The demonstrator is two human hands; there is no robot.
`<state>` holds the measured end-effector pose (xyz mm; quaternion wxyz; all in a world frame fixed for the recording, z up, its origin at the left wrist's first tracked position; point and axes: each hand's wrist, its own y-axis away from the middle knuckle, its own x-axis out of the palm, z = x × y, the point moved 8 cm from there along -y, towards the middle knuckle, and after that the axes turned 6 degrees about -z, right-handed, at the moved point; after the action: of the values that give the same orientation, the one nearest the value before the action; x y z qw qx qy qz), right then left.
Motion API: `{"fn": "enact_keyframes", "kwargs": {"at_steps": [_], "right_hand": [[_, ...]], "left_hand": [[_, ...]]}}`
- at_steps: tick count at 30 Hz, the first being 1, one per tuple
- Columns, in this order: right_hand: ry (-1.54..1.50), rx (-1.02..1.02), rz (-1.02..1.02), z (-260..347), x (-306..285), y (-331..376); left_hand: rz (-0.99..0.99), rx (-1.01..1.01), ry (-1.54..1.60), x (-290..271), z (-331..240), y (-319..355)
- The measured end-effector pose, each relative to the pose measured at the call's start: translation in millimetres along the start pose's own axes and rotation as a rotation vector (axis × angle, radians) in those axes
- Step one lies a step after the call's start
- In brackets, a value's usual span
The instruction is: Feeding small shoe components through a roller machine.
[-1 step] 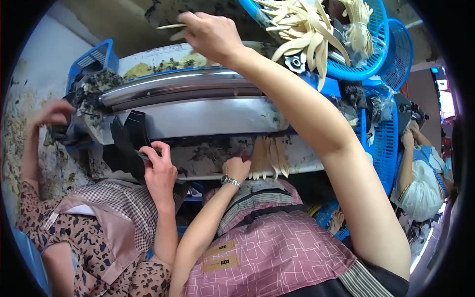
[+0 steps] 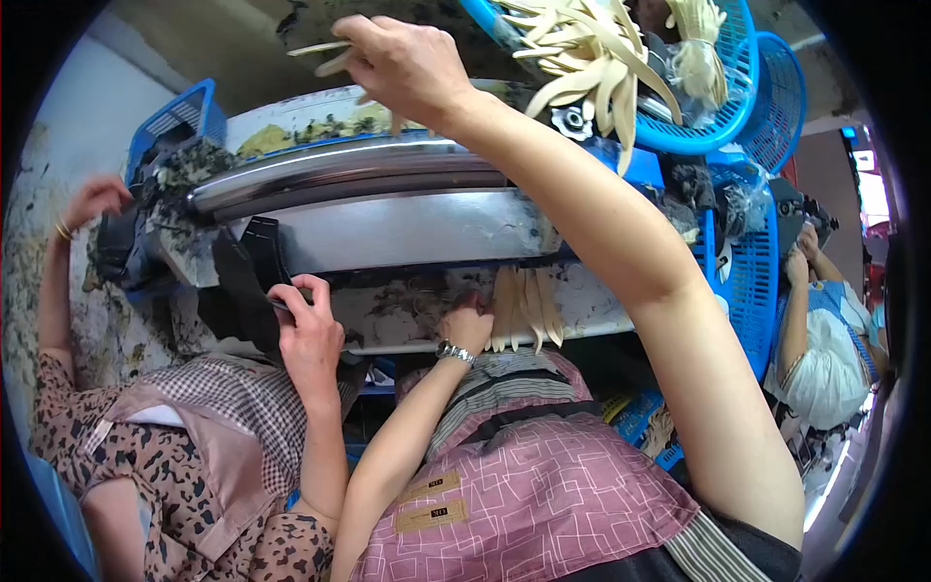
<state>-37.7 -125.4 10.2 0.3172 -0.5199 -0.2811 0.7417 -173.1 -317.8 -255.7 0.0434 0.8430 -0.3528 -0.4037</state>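
Several pale strips point(image 2: 315, 50) stick out leftward from the right hand point(image 2: 402, 63) — grip clamped on them, long axis approx. level, blue basket point(image 2: 698, 131) just right. Left hand point(image 2: 467, 325) is lower, by the desk point(image 2: 398, 315) — can't tell its grip.

arms: bare, no sleeves | left wrist: silver watch point(image 2: 454, 353) | apron point(image 2: 524, 495) — pink, white-square print — dark striped edge

Right hand point(image 2: 402, 63) grips pale strips point(image 2: 320, 53) above metal machine point(image 2: 388, 209).
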Motion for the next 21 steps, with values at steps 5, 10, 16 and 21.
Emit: {"fn": "enact_keyframes", "kwargs": {"at_steps": [5, 10, 16, 21], "right_hand": [[-0.166, 0.393, -0.202, 0.7, -85.3, -14.6], [-0.616, 0.397, -0.447, -93.3, -160.4, -50.4], [-0.212, 0.975, -0.215, -207.3, -177.0, -3.3], [0.923, 0.199, -0.368, -156.8, -225.6, 0.9]], "left_hand": [[0.022, 0.155, -0.232, 45.4, -22.4, -7.3], [-0.147, 0.378, -0.484, 49.5, -38.4, -0.5], [0.047, 0.187, -0.455, 48.5, -20.1, -8.5], [0.336, -0.183, -0.289, 33.2, 25.0, -0.4]]}}
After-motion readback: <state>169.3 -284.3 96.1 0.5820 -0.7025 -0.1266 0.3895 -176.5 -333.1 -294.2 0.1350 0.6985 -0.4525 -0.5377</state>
